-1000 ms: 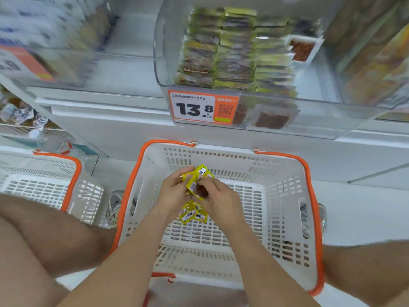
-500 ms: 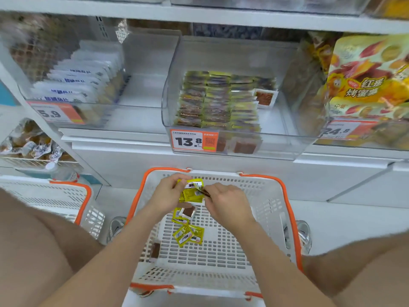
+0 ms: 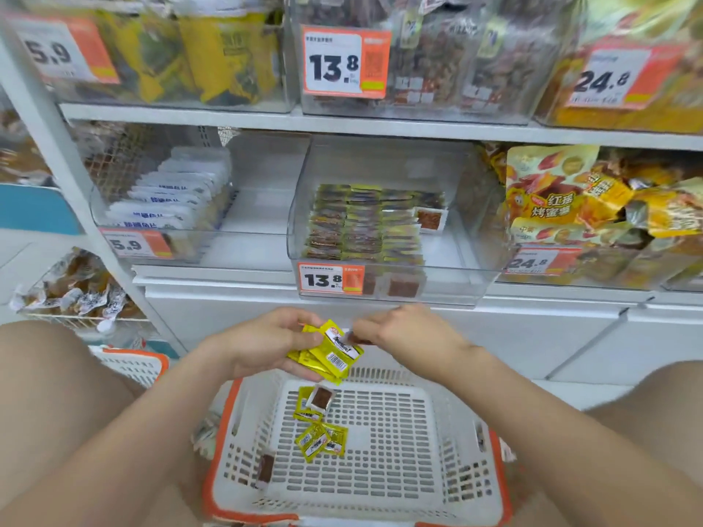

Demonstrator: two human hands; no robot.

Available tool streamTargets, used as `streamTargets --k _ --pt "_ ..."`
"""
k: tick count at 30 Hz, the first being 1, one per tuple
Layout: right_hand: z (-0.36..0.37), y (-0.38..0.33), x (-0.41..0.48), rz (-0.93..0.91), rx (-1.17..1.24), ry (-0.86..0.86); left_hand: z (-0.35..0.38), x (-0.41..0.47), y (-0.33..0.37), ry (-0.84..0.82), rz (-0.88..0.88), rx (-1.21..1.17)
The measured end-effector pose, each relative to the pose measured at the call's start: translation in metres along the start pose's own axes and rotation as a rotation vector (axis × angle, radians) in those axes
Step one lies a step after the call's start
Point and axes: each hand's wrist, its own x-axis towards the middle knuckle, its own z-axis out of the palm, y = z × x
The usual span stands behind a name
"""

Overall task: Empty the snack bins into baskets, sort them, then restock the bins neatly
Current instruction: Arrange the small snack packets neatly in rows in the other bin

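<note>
Though what right hand (image 3: 403, 334) holds is unclear, left hand (image 3: 266, 344) grips yellow packets (image 3: 334, 353) (slanting down-right).

yellow snack packets (image 3: 330, 353) with a white barcode label sit in the fingers (image 3: 300, 338); below them, a white slotted basket (image 3: 380, 443) with an orange rim; above, orange-and-white price tags (image 3: 331, 279).

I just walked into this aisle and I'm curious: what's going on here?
A person works at a snack shelf, over a white basket. Their left hand holds a stack of yellow packets, while the right hand pinches what looks like a small dark packet beside it. A few loose packets lie in the basket. The clear bin ahead holds neat rows.
</note>
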Motion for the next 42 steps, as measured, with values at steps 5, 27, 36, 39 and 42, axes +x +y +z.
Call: streamTargets --k 5,27,36,39,42 --pt "-0.037 -0.013 -0.009 0.630 1.104 0.370 0.019 -0.008 0.015 0.172 0.169 0.155" --pt "-0.061 -0.037 0.000 0.514 0.569 0.350 0.089 0.008 0.034 0.591 0.629 0.102" --pt "-0.082 -0.031 -0.013 0.398 0.549 0.309 0.092 -0.002 0.058 0.079 0.400 -0.554" --pt "-0.089 -0.015 -0.022 0.339 0.681 0.221 0.078 -0.007 0.062 0.043 0.352 -0.397" --pt "-0.090 -0.010 -0.025 0.327 0.729 0.279 0.081 -0.012 0.064 0.002 0.365 -0.168"
